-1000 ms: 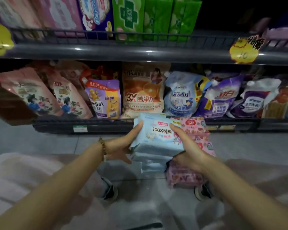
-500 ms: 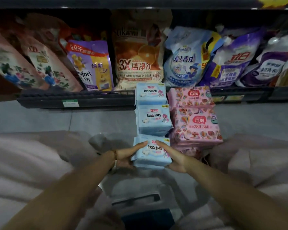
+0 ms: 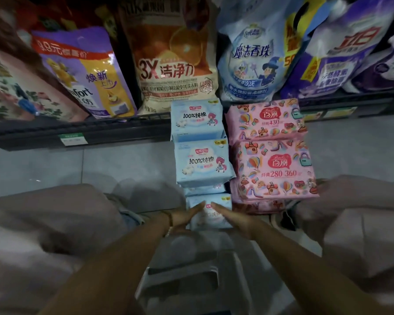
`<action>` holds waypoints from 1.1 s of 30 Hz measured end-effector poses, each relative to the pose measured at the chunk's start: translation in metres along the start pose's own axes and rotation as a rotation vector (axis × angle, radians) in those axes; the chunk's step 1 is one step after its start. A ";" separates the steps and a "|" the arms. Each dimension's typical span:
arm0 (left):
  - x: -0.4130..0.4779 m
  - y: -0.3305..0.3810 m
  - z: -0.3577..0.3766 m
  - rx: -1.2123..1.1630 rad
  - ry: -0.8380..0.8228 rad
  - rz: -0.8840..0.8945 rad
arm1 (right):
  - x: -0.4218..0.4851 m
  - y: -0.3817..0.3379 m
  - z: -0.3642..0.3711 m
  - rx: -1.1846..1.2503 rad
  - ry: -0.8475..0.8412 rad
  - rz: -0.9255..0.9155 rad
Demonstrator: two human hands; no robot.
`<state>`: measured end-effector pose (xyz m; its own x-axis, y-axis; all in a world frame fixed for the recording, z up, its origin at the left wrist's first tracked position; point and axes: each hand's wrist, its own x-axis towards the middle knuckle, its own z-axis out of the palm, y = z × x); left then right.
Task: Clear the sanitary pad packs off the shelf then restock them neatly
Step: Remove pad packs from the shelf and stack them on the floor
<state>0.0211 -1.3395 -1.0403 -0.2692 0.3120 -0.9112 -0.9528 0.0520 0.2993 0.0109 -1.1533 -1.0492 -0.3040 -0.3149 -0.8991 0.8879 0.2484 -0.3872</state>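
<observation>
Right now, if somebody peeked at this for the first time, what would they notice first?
Bright packs lined up in the middle: blue packs beside pink packs on their right. The left hand and right hand hold the nearest blue pack, and big bags crowd the shelf behind.

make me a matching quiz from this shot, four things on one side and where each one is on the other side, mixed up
Things
1. nearest blue pack
2. pink 280 360 pack
3. orange 3X bag
4. green-and-white label

Places
A. on the front edge of the shelf, left of the packs
B. held between the left hand and right hand
C. right of the middle blue pack
D. standing on the shelf, behind the farthest blue pack

Pairs: 1-B, 2-C, 3-D, 4-A
</observation>
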 end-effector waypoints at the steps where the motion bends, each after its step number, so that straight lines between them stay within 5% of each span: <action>1: 0.002 0.001 0.001 0.047 0.046 0.014 | 0.005 0.003 0.001 -0.009 0.029 -0.022; 12: -0.001 0.003 -0.003 0.258 0.194 0.083 | 0.017 0.008 0.003 -0.007 0.111 -0.194; 19: -0.033 0.010 -0.006 0.263 0.266 0.102 | -0.001 0.000 0.003 -0.380 0.317 -0.146; 27: -0.100 0.036 -0.015 0.681 0.476 0.266 | -0.066 -0.019 0.013 -0.747 0.259 -0.267; 33: -0.194 0.094 -0.015 1.133 0.625 0.544 | -0.179 -0.107 0.027 -0.992 0.322 -0.583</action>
<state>-0.0180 -1.4094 -0.8393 -0.8655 0.0879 -0.4932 -0.1615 0.8830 0.4408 -0.0199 -1.1481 -0.8412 -0.7709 -0.4058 -0.4909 -0.0235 0.7883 -0.6148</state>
